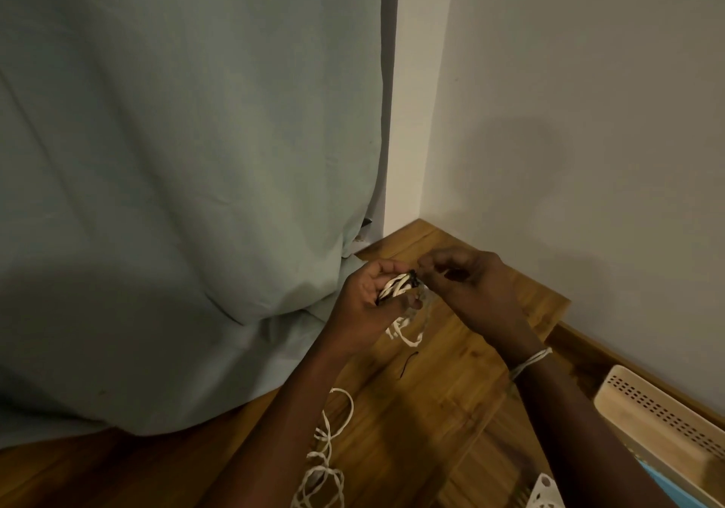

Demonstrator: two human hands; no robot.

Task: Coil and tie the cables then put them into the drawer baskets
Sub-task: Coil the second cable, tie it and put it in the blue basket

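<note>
Both hands grip things: left hand (367, 292) clutches the coiled white cable (396, 286), right hand (467, 284) pinches its black tie (412, 277).

Single view only: head-worn wide-angle camera, looking forward and down from above the person's own arms. Facing a room corner: pale green curtain (188, 178) fills the left and centre, white wall (588, 115) the right. Wooden desk (451, 390) runs across the lower frame. Both hands sit close below the lens, lower centre. Straight edges bow toward the frame borders.
</note>
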